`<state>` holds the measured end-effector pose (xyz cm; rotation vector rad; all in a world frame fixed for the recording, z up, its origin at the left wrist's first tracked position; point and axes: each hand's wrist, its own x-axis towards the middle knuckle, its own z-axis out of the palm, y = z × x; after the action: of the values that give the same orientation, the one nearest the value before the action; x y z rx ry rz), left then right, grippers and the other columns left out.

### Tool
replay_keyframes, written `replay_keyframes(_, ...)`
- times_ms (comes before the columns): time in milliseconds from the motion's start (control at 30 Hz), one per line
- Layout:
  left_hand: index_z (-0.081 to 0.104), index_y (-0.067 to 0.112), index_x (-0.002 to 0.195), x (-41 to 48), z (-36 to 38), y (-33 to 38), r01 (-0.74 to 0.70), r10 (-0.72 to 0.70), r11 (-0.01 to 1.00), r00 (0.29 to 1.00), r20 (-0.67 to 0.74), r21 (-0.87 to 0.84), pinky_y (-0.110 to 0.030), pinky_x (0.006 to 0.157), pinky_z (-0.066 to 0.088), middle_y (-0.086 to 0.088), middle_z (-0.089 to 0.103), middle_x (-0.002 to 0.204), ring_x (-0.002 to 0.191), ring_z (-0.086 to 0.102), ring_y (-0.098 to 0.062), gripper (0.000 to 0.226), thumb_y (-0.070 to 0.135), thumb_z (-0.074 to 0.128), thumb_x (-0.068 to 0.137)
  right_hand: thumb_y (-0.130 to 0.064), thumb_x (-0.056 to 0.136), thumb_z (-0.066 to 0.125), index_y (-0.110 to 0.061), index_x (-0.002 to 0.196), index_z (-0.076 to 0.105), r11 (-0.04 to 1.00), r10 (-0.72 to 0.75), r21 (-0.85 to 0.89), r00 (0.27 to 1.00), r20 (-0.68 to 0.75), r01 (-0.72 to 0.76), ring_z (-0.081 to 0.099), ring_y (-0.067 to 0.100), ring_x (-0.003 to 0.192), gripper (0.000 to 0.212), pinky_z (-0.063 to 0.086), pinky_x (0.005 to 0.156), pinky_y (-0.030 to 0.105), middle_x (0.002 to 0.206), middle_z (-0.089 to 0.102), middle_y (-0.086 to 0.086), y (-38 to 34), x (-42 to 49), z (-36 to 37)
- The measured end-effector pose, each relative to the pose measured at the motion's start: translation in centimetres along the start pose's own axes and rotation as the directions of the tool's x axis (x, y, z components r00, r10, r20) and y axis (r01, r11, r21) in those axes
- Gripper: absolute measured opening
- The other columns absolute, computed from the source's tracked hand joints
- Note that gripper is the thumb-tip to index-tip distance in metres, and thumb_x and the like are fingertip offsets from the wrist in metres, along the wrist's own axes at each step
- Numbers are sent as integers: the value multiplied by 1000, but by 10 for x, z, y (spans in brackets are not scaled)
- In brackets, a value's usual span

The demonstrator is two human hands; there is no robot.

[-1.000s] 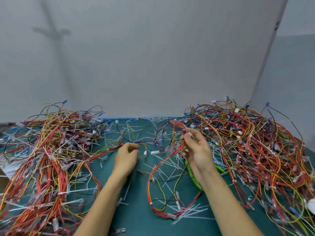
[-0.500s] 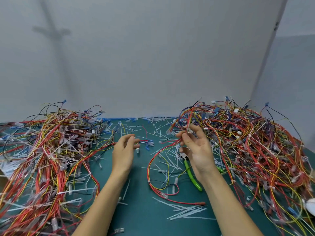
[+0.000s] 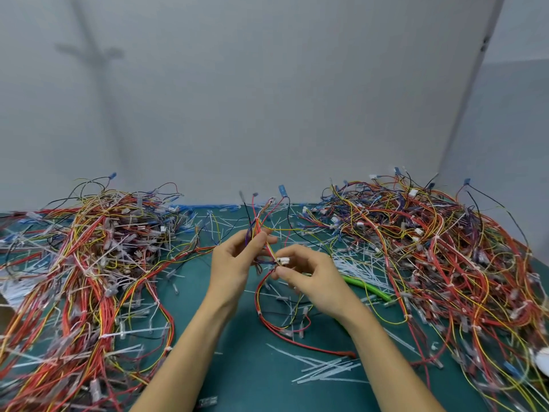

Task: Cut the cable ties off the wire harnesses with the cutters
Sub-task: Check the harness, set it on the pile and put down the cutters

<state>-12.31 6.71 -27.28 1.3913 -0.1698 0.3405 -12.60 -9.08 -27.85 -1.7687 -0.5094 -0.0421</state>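
At mat (image 3: 252, 379) centre, the left hand (image 3: 234, 260) grips the wire harness (image 3: 258, 224); the right hand (image 3: 312, 275), at its 3 o'clock, pinches the white connector (image 3: 282, 260); the cutters (image 3: 367, 286) lie further toward 3 o'clock.

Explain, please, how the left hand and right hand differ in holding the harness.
The left hand grips the harness by its wires, higher up; the right hand pinches its white connector, lower down. The green-handled cutters lie by the right hand, apart from the left hand. Both hold the same harness.
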Motion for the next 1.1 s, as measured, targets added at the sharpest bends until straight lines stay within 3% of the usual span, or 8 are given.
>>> replay_keyframes(67, 77, 22, 85, 1, -1, -1, -14, 14, 1000, 1000, -3, -2, -19, 67, 54, -4, 76, 87, 71, 68, -14, 8, 21, 69, 86, -22, 89, 70, -36, 96, 70, 999, -4, -50, 999, -46, 1, 61, 7, 72, 16, 49, 68, 24, 88, 73, -2, 1, -1, -1)
replay_keyframes(167, 75, 16, 91, 1, -1, -2, -66, 66, 997, 998, 1, 40, -17, 62, 51, -3, 74, 81, 62, 63, -9, 9, 11, 70, 87, -42, 85, 64, -47, 104, 72, 995, -36, -103, 975, -219, 14, 48, 8, 52, 21, 43, 54, 26, 92, 72, -18, 0, -3, -1)
replay_keyframes(300, 76, 15, 91, -2, 2, -3, -153, 149, 973, 988, 35, 173, -15, 60, 49, 1, 73, 74, 60, 62, -7, 8, 10, 71, 87, -25, 91, 66, -36, 97, 77, 987, -107, -154, 875, -473, 38, 57, 2, 54, 17, 39, 48, 14, 92, 75, -17, -2, -3, -5)
replay_keyframes(467, 76, 32, 94, -6, 10, -11, -320, 309, 870, 947, 91, 374, -40, 59, 51, -4, 64, 67, 59, 56, -21, 14, 20, 71, 88, -21, 88, 73, -27, 96, 75, 977, -198, -159, 865, -461, 140, 52, 4, 56, 11, 41, 56, 14, 88, 71, -12, -7, -1, 1)
replay_keyframes(633, 73, 21, 111, -10, 13, -13, -513, 478, 530, 838, 261, 675, -38, 53, 46, 12, 47, 69, 60, 43, -12, 31, 34, 52, 92, -25, 83, 78, -32, 90, 71, 994, -110, -54, 875, -471, 95, 58, 12, 64, 13, 50, 62, 22, 84, 71, -16, -8, -1, 8)
replay_keyframes(800, 66, 18, 124, -15, 13, -12, -557, 501, 389, 796, 339, 733, -34, 50, 48, 7, 56, 77, 63, 54, -18, 34, 29, 55, 94, -16, 83, 78, -29, 81, 73, 995, -79, 21, 888, -453, 99, 64, 6, 70, 14, 51, 67, 20, 79, 74, -11, -10, 0, 4)
replay_keyframes(967, 60, 21, 132, -19, 16, -10, -582, 506, 353, 777, 374, 732, -34, 54, 52, 8, 65, 87, 70, 65, -16, 42, 36, 52, 93, -2, 86, 71, -19, 77, 70, 981, 17, 179, 882, -471, 76, 61, 6, 62, 19, 51, 61, 19, 66, 69, -9, -9, 3, 5)
replay_keyframes(1100, 59, 24, 132, -20, 15, -9, -564, 468, 451, 810, 355, 692, -39, 72, 52, 10, 68, 94, 80, 66, -15, 40, 39, 50, 96, -1, 91, 63, -15, 78, 70, 942, 93, 326, 880, -466, 73, 50, 3, 48, 21, 40, 46, 14, 52, 57, -9, -8, 3, 0)
